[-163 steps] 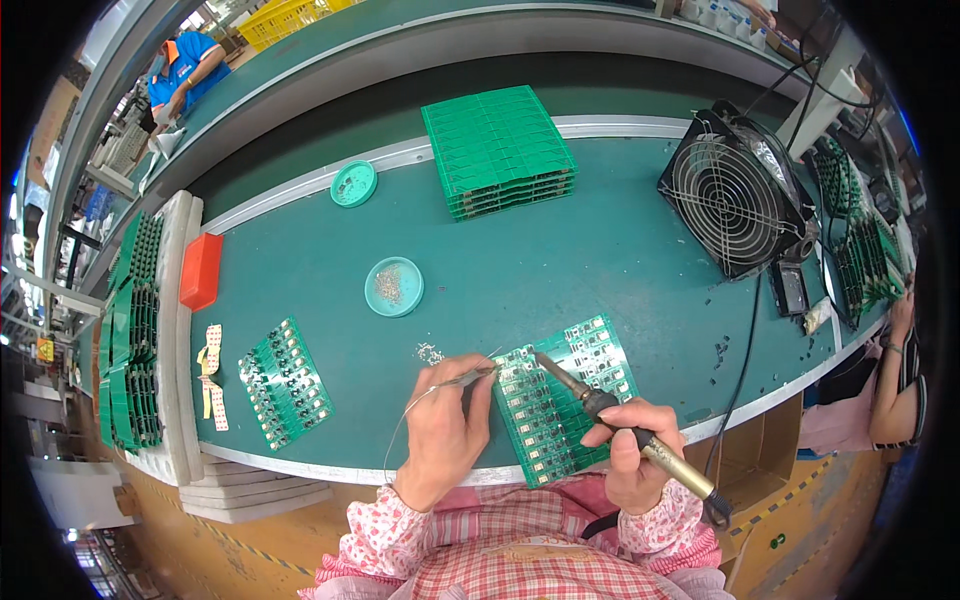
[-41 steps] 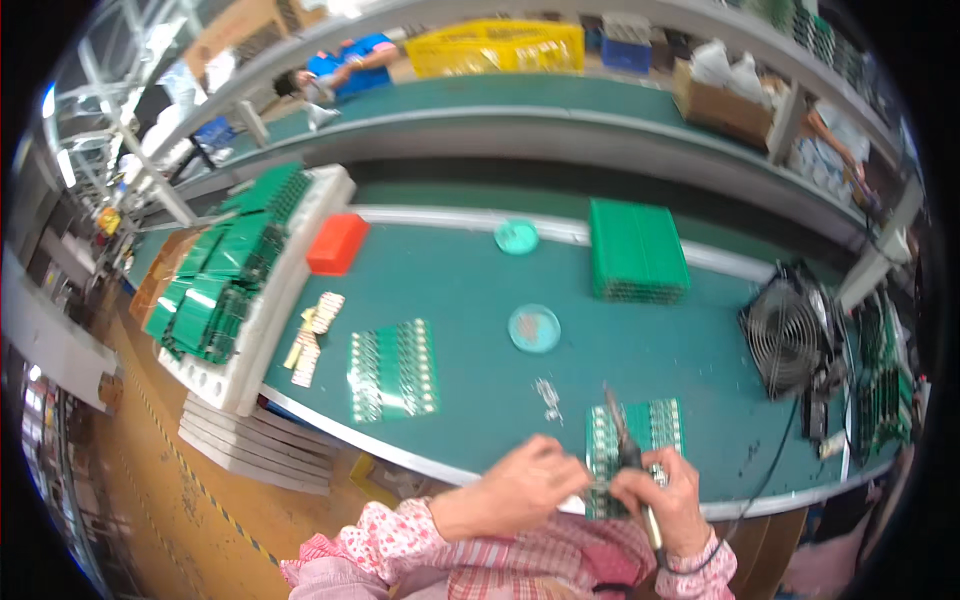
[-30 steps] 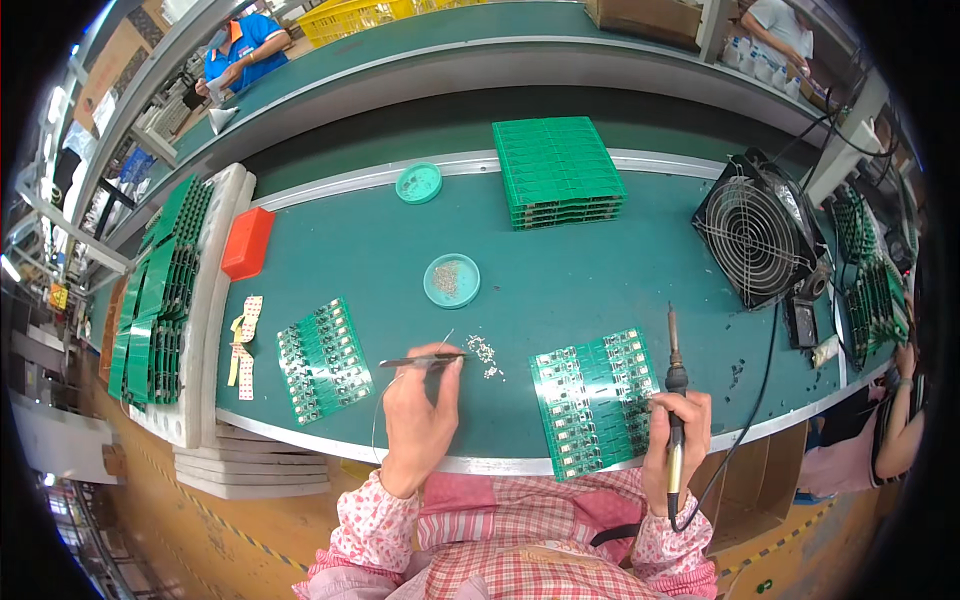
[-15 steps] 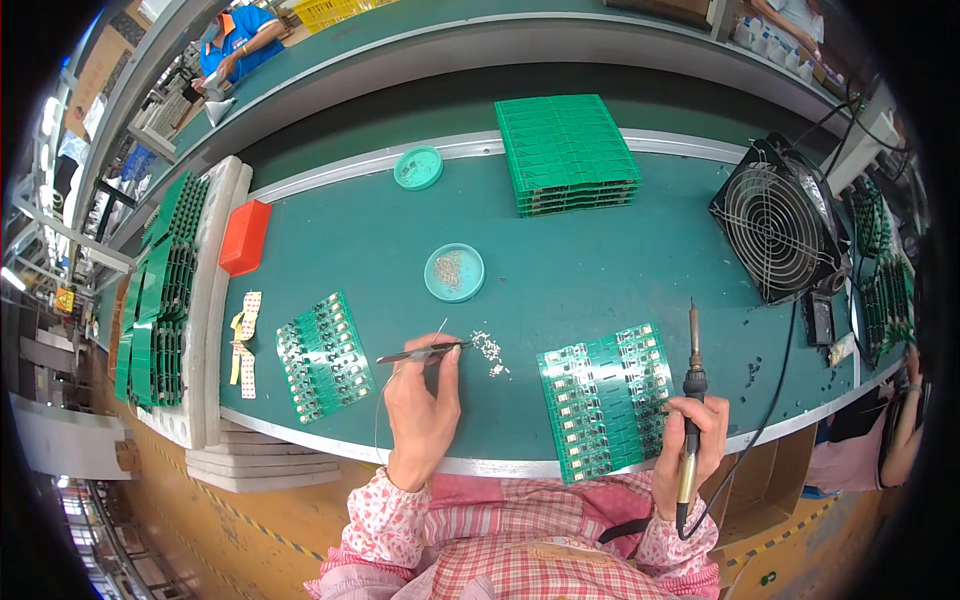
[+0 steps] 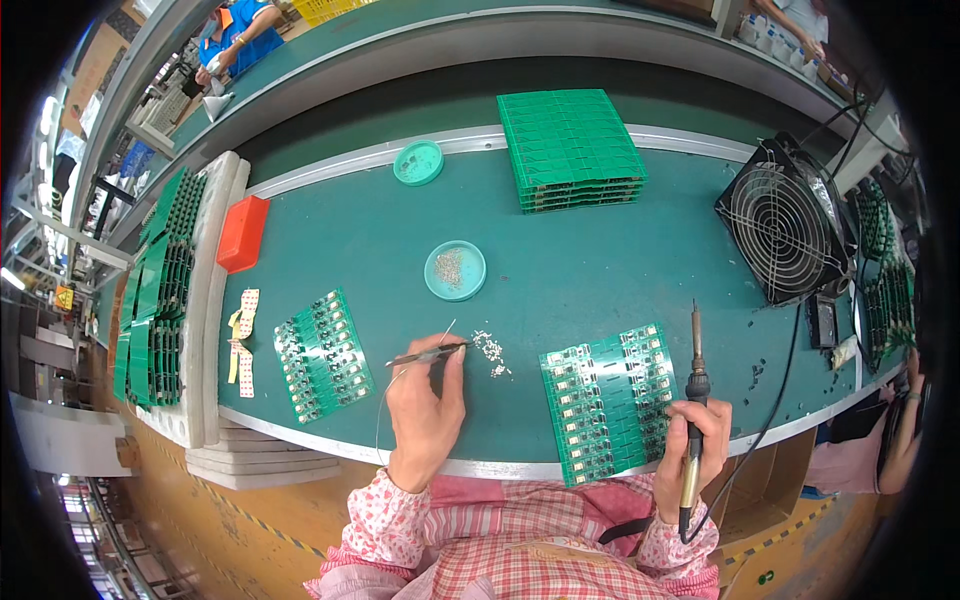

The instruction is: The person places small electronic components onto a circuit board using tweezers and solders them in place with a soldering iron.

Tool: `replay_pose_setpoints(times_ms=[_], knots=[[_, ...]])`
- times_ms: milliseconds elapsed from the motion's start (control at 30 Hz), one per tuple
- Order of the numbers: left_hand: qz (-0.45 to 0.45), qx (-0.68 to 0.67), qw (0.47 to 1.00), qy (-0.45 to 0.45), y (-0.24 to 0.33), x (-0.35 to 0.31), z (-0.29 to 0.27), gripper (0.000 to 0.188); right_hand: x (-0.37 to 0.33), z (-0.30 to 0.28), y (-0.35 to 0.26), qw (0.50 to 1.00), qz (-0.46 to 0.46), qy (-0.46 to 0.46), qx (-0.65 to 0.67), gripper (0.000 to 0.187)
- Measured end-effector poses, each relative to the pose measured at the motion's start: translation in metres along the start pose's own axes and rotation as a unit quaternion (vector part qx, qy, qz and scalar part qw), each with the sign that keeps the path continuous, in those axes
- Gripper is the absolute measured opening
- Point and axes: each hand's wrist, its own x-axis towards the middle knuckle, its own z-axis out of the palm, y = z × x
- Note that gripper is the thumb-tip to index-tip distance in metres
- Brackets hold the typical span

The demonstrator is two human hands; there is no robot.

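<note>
My left hand point(image 5: 424, 412) is closed around dark tweezers point(image 5: 432, 355), their tip at the edge of a loose scatter of small pale components point(image 5: 490, 348). A thin solder wire point(image 5: 378, 425) also runs through that hand, its end poking up past the fingers. On the right, a soldering iron point(image 5: 697, 385) is gripped in my right hand point(image 5: 697, 440), tip pointing up and away from me. Left of the iron lies a green circuit board panel point(image 5: 612, 400) with rows of components, by the bench's front edge. A second populated panel point(image 5: 322, 355) rests left of my left hand.
Two round turquoise dishes point(image 5: 456, 297) point(image 5: 418, 164) hold small parts. Behind stands a stack of green panels point(image 5: 575, 140); a black fan point(image 5: 785, 220) is at right. A red box point(image 5: 242, 234) and white foam holding boards point(image 5: 208, 300) line the left. The iron's cable point(image 5: 775, 410) curves rightward.
Both hands keep their holds and have hardly moved. The tweezers lie at a slightly different tilt, and the whole view has shifted a little. Across the bench, the person in blue has raised their hands.
</note>
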Motion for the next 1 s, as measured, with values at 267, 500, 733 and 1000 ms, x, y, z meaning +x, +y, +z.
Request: replay_pose_setpoints(times_ms=[267, 500, 733, 1000], knots=[[-0.052, -0.026, 0.998, -0.009, 0.005, -0.001, 0.000, 0.012, -0.001, -0.002, 0.000, 1.000, 0.006, 0.001, 0.004, 0.017], [0.008, 0.014, 1.000, 0.000, -0.001, 0.000, 0.001, 0.012, 0.000, -0.001, -0.001, 1.000, 0.003, 0.001, 0.004, 0.018], [-0.040, -0.026, 0.999, 0.005, 0.003, 0.003, -0.001, 0.010, 0.004, 0.005, -0.003, 1.000, 0.000, 0.001, 0.004, 0.016], [-0.024, -0.026, 0.999, 0.017, 0.005, -0.006, 0.004, 0.008, -0.002, -0.007, -0.008, 1.000, 0.022, -0.002, -0.008, 0.011]])
